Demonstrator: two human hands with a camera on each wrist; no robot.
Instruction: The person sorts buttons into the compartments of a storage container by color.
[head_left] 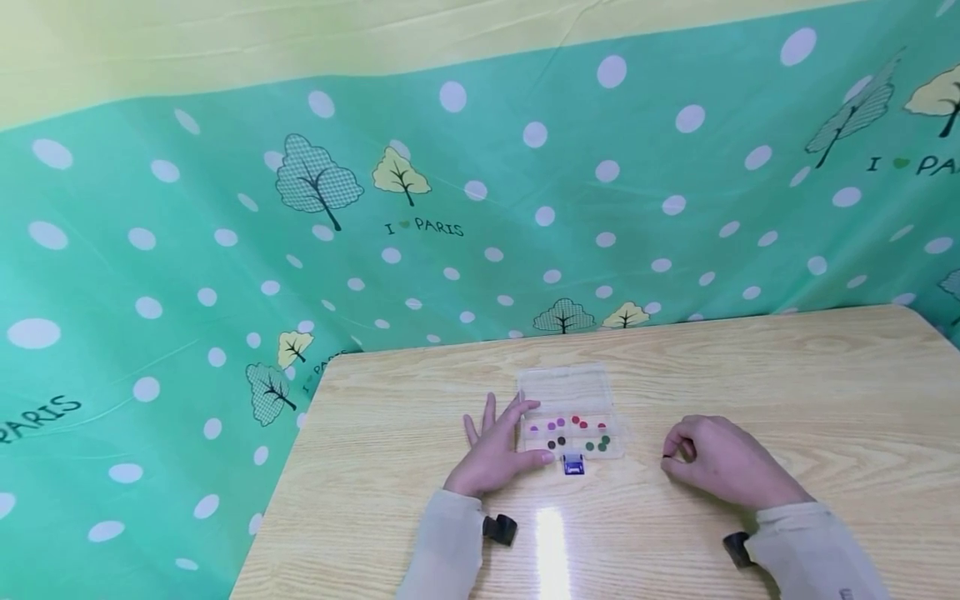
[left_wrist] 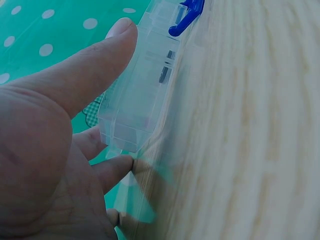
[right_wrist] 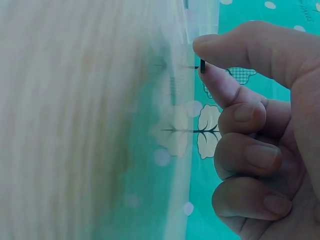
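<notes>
A clear plastic box (head_left: 564,388) lies on the table with its lid laid back and a blue latch (head_left: 573,464) at its front. Its compartments hold small round pieces: purple ones (head_left: 560,422), red ones (head_left: 576,420), black ones (head_left: 561,441) and green ones (head_left: 602,447). My left hand (head_left: 495,454) is spread about the box's left end, thumb straight along the front and index finger reaching over the left side. To the right of the box, my right hand (head_left: 716,458) pinches a small dark disc (right_wrist: 202,66) edge-on between thumb and index fingertip, other fingers curled in.
The wooden table (head_left: 375,467) reaches back to a green dotted cloth (head_left: 495,142) with printed trees, hung behind and on the left. A bright reflection (head_left: 552,550) shows on the tabletop in front of the box. Each wrist wears a black strap device (head_left: 501,529).
</notes>
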